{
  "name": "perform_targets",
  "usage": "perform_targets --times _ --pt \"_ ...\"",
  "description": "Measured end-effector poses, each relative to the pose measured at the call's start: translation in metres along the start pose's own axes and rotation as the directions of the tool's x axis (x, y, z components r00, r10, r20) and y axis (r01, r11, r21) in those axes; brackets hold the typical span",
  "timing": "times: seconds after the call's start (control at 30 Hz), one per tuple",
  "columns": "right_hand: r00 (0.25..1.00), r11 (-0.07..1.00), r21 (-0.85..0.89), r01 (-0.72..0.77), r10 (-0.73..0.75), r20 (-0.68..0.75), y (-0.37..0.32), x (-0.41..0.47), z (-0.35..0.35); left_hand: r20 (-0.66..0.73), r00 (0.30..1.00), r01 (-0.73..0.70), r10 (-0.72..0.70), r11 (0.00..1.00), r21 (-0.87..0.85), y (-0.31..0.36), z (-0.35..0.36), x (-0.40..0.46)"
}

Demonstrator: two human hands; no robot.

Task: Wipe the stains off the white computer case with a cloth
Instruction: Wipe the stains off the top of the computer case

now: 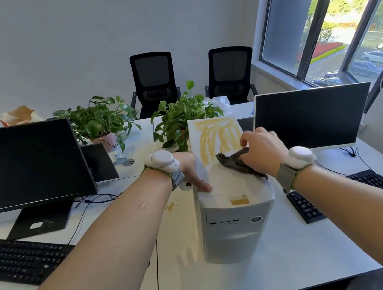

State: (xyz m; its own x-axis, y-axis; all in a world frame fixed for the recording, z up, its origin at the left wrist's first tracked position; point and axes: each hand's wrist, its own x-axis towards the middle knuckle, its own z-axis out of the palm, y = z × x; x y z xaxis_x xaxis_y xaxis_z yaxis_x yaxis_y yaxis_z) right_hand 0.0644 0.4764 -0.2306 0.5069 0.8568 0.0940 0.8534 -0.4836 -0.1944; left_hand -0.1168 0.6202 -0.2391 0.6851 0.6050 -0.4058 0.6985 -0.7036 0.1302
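Note:
A white computer case [238, 233] stands upright on the desk in front of me. Yellow-brown stains [216, 137] streak the far half of its top panel, while the near half looks clean. A smaller yellow mark [239, 201] sits near the front edge of the top. My right hand [262, 150] presses a dark brown cloth [238, 163] onto the top panel at the near edge of the stains. My left hand [192, 168] grips the case's upper left edge, thumb lying on the top.
Two black monitors [26, 165] [312, 118] flank the case, each with a black keyboard [23, 259] [336, 194] in front. Two potted plants [182, 121] [103, 122] stand behind the case, and two black chairs [153, 82] beyond the desk. Cables lie on the desk.

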Motion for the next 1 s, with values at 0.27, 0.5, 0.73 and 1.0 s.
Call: perform_targets --times 0.27,0.5,0.73,1.0 --pt "0.964 0.965 0.153 0.211 -0.232 0.130 -0.037 -0.024 0.019 -0.017 1.000 -0.003 0.003 1.000 -0.011 0.000 0.003 -0.002" --pt "0.976 0.960 0.268 0.082 -0.132 0.175 -0.034 -0.032 0.016 -0.027 1.000 -0.002 0.002 1.000 -0.030 -0.002 0.004 -0.003" --pt "0.986 0.970 0.182 0.162 -0.167 0.010 -0.050 -0.022 0.026 -0.027 1.000 -0.002 0.002 1.000 -0.002 -0.003 0.005 -0.002" --pt "0.905 0.934 0.045 0.355 -0.355 0.234 -0.069 -0.013 0.027 -0.048 0.997 -0.071 0.066 0.991 -0.115 -0.005 0.008 -0.003"
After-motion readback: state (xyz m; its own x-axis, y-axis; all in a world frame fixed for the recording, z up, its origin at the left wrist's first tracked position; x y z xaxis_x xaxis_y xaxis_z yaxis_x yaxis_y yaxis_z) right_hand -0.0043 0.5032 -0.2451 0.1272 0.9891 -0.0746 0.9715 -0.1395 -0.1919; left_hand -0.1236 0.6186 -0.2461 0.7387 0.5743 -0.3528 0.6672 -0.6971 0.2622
